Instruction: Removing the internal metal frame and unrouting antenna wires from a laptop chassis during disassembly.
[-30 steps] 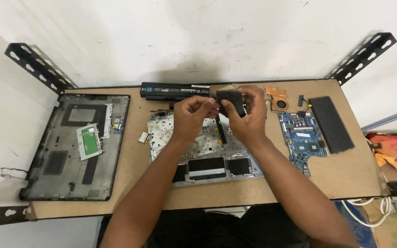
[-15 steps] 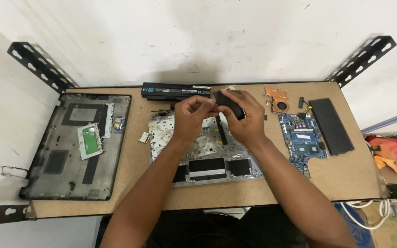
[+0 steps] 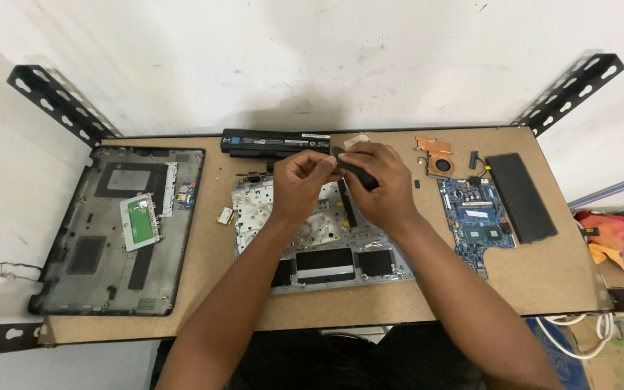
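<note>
Both my hands meet above the upturned silver laptop palmrest (image 3: 319, 238) in the middle of the wooden table. My right hand (image 3: 377, 184) grips a small black part (image 3: 355, 170), a flat dark piece held tilted. My left hand (image 3: 301, 180) pinches the near end of that same black part with its fingertips. A thin black strip (image 3: 347, 206) lies on the palmrest just under my hands. A long black laptop battery (image 3: 272, 142) lies at the table's back edge, right behind my left hand.
A dark laptop bottom case (image 3: 120, 227) lies at the left. At the right sit a blue motherboard (image 3: 477, 222), a copper heatsink with fan (image 3: 436, 153) and a black rectangular pad (image 3: 520, 196). Black metal shelf brackets (image 3: 55, 101) stand at both back corners.
The view shifted slightly. My hands stayed together over the palmrest, and the black part in my right hand turned and dropped a little toward my left fingers.
</note>
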